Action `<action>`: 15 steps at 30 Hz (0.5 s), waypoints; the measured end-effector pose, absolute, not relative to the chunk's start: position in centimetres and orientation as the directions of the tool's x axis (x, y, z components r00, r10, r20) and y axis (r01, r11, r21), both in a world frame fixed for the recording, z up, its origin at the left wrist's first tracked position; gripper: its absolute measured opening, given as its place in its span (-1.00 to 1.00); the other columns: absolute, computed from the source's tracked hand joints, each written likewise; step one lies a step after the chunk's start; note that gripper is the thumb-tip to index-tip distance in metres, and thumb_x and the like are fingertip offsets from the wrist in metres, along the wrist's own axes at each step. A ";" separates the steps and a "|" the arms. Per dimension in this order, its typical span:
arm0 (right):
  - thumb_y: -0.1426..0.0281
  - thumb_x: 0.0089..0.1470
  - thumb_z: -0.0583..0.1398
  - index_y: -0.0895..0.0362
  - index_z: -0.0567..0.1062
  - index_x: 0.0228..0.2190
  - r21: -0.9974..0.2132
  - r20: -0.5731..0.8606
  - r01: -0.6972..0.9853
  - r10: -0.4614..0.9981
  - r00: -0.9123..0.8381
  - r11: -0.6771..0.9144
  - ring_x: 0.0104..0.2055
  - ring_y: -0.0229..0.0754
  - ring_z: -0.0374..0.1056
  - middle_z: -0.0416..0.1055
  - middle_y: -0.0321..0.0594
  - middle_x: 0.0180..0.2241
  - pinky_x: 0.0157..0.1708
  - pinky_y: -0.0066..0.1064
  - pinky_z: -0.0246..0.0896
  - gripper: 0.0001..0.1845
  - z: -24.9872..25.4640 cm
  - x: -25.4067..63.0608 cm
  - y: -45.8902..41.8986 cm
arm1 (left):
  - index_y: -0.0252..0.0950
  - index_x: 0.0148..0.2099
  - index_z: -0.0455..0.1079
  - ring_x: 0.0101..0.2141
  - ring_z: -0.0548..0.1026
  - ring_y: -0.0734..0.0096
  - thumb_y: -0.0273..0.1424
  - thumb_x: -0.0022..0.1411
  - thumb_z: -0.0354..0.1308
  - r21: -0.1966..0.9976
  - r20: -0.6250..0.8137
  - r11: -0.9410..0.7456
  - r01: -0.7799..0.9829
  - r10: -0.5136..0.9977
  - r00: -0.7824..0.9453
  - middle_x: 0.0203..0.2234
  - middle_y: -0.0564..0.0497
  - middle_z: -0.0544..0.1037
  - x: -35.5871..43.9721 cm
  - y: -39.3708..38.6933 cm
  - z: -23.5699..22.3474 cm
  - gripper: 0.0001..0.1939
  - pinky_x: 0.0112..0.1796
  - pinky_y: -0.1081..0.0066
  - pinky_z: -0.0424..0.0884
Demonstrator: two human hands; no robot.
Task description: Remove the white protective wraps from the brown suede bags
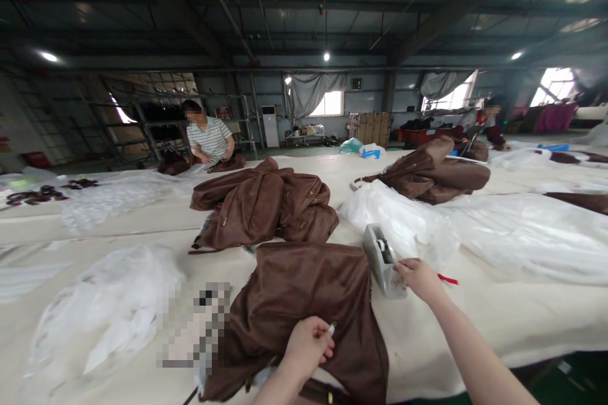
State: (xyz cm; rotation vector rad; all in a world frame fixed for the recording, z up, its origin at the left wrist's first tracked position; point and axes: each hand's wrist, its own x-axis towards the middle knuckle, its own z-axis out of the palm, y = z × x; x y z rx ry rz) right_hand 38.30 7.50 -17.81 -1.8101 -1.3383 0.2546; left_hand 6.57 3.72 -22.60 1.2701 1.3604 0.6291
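Observation:
A brown soft bag (308,285) lies spread on the table in front of me. Over its lower part, my left hand (308,345) is closed in a pinch on a small white-wrapped fitting (331,329), with a bit of brass-coloured metal beside it. To the bag's right stands a grey tape dispenser (377,253). My right hand (420,275) reaches to its near end, thumb and fingers pinched together at the cutting edge. Whatever lies between those fingertips is too small to make out.
Brown bags (266,202) are heaped behind, and more (427,171) lie at the back right. Clear plastic bags (109,304) cover the left, with plastic sheeting (522,234) on the right. A red pen-like item (449,280) lies by my right wrist. A person (211,139) works across the table.

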 end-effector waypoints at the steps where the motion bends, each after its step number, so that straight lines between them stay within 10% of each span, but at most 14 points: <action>1: 0.16 -0.12 0.19 0.08 0.58 -0.58 -0.741 0.287 0.668 0.868 0.405 -0.067 -0.40 -0.05 0.44 0.54 -0.15 -0.48 -0.38 -0.31 0.30 -0.72 -18.2 38.3 7.9 | -0.33 -0.37 0.36 -0.59 0.45 0.54 -0.42 0.14 0.18 0.905 -0.349 0.276 0.323 0.917 0.195 -0.58 0.06 0.52 6.6 3.7 -22.7 -0.91 -0.61 0.61 0.22; 9: 0.01 -0.13 0.16 0.11 0.61 -0.50 -0.833 0.333 0.554 0.810 0.483 0.012 -0.20 -0.01 0.44 0.51 -0.05 -0.15 -0.25 -0.27 0.33 -0.56 -19.2 37.2 6.5 | -0.32 -0.37 0.35 -0.59 0.45 0.54 -0.43 0.15 0.17 0.904 -0.352 0.279 0.325 0.916 0.192 -0.57 0.06 0.52 6.5 3.6 -22.6 -0.92 -0.61 0.60 0.23; 15: -0.03 -0.19 0.22 0.08 0.58 -0.51 -0.860 0.247 0.503 0.798 0.550 -0.081 -0.26 0.06 0.44 0.56 -0.12 -0.40 -0.22 -0.22 0.29 -0.57 -21.4 37.5 3.8 | -0.32 -0.38 0.34 -0.59 0.45 0.55 -0.50 0.17 0.12 0.894 -0.362 0.287 0.344 0.915 0.179 -0.58 0.08 0.51 6.7 3.6 -22.3 -0.94 -0.60 0.60 0.22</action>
